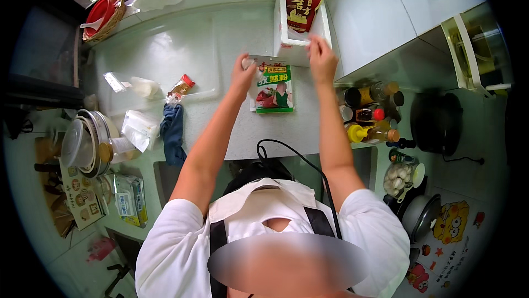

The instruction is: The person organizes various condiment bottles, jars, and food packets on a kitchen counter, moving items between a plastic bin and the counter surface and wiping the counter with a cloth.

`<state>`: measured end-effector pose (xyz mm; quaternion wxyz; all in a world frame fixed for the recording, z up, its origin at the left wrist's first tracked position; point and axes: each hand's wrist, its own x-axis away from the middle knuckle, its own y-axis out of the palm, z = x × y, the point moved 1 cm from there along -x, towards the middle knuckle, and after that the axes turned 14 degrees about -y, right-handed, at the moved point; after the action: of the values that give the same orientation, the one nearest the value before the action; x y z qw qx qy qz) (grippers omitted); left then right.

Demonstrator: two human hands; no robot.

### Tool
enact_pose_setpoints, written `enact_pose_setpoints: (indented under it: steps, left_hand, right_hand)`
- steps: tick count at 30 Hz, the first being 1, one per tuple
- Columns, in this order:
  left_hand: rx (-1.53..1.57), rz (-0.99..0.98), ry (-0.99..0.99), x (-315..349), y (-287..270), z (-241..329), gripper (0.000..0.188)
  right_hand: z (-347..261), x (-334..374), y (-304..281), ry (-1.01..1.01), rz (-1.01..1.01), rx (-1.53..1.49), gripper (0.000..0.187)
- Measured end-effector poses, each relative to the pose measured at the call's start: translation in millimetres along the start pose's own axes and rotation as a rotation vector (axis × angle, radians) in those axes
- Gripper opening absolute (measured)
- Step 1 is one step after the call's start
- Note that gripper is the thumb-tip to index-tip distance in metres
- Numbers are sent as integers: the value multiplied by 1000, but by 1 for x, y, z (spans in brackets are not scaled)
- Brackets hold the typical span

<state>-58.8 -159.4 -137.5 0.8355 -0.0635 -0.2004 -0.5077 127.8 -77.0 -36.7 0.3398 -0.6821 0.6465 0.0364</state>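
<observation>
A green, white and red seasoning packet (275, 97) lies flat on the counter between my arms, with another packet partly under its upper end. My left hand (242, 72) is beside that upper end, its fingers closed around something small and whitish that I cannot make out. At the near rim of a white foam box (293, 50), my right hand (323, 62) has its fingertips pinched together. What they grip, if anything, is too blurred to name. A dark red food pouch (303, 7) stands in the box, a yellow-green packet behind it.
Left on the counter are a small red snack packet (183, 85), a white plastic bag (145, 87), a tissue pack (141, 129) and a blue cloth (173, 132). Stacked bowls (88, 141) stand further left. Sauce bottles (370, 114) crowd the right. A black cable (300, 156) crosses the front edge.
</observation>
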Motion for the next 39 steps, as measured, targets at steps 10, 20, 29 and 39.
enact_pose_setpoints:
  steps: [10,20,29,39]
  left_hand:
    - [-95,-50,-307,4,-18,-45,30]
    - [-446,30,-102,23,-17,-45,24]
    - [-746,162,257,78,2,35,21]
    - [-354,125,707,28,84,168,32]
  right_hand:
    - [127,99,71,403,-364,123,32]
    - [93,94,47,469,-526,-222,14]
    - [-14,74,3,112,-275,134,17]
    - [-36,-59,-41,-5,259,-182,12]
